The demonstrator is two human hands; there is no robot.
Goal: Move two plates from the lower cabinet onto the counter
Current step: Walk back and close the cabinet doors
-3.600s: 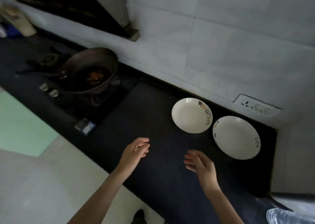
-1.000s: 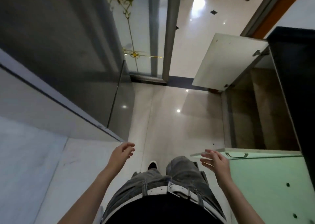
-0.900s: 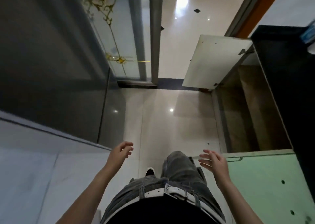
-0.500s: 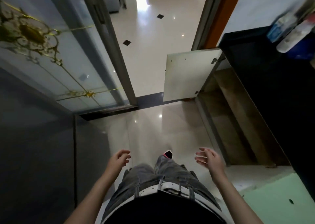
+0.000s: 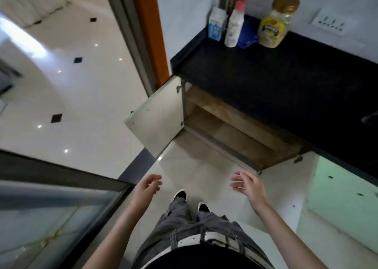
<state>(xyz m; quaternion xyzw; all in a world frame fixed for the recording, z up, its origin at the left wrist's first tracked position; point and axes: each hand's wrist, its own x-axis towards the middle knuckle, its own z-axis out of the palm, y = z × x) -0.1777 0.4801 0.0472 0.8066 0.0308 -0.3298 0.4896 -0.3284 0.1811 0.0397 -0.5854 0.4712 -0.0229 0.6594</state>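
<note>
No plate shows in the head view now. The lower cabinet stands open under the black counter, its brown wooden shelves bare where I can see them. Its white door is swung out to the left. My left hand hovers over the floor with loosely curled fingers, holding nothing. My right hand hangs just in front of the cabinet's lower edge, fingers spread, holding nothing.
At the counter's far end stand a carton, a white bottle, a blue packet and a yellow-labelled jar. A pale green door is at right. A doorway with an orange frame and a glass panel lie left.
My view has swung from the two plates on the counter, across the floor, to the open cabinet. Both hands stay apart and hold nothing throughout.
</note>
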